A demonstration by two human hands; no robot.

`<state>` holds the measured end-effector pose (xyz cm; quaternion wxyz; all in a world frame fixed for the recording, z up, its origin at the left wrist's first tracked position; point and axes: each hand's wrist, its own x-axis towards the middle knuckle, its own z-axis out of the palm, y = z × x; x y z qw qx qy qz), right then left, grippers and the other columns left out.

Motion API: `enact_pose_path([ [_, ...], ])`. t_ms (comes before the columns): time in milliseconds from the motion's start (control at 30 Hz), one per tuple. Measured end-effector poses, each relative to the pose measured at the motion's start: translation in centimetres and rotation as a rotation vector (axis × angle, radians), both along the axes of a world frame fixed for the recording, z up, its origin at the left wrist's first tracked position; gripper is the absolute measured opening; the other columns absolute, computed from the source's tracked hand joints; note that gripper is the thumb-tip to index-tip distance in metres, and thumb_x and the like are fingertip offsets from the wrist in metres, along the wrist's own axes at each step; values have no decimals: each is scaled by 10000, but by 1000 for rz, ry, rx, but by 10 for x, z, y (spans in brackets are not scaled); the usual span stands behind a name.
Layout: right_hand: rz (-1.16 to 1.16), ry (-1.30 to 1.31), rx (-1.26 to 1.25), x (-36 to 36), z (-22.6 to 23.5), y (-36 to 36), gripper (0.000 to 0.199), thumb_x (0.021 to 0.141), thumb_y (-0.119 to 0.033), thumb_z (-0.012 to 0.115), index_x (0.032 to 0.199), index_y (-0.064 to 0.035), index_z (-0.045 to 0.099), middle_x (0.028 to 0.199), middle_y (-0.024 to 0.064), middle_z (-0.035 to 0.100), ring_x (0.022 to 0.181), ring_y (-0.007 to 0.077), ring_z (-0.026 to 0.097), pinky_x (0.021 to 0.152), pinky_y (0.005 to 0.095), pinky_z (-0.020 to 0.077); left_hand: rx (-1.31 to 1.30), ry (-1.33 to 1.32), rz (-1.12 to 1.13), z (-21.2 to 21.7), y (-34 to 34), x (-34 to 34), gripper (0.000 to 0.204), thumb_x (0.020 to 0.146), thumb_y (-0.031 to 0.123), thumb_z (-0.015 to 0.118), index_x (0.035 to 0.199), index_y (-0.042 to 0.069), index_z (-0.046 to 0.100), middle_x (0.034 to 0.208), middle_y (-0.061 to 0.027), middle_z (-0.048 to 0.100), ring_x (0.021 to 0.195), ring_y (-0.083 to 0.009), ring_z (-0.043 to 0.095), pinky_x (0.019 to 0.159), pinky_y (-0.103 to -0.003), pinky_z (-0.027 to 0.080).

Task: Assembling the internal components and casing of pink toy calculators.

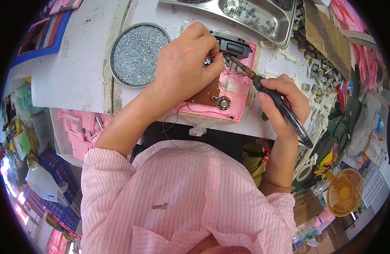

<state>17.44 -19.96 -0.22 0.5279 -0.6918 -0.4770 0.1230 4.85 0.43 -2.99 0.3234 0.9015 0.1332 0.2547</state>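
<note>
Bright, even light over a workbench, seen through a strongly curved wide-angle lens.

The white bench top is lit flatly from above and nearly washes out; shadows are soft and short, the clearest a faint one under the left hand. Small glints sparkle on the round tin of screws and on the steel tray. The centre is sharp: the shirt stripes read cleanly. Toward the rim straight edges bow, detail smears, and a pink-violet fringe borders the black corners. At lower left a patch blows out to white glare; the yellow fan looks slightly soft.
</note>
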Motion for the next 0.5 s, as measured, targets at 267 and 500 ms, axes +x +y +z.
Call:
enact_pose_path([
  [267,-32,20,0,-4,8,-22,243,746,-16,800,962,13,694,786,93,678,638,165,539,570,281,380,5,7,2,1,-1,0,108,790,95,722,802,33,634,842,-69,570,686,-232,598,609,-337,495],
  [500,-73,23,23,-6,8,-36,251,743,-11,795,964,38,687,795,110,674,652,174,538,584,286,386,0,38,9,2,0,-1,115,787,138,722,784,52,646,872,-71,590,715,-261,626,615,-371,514],
])
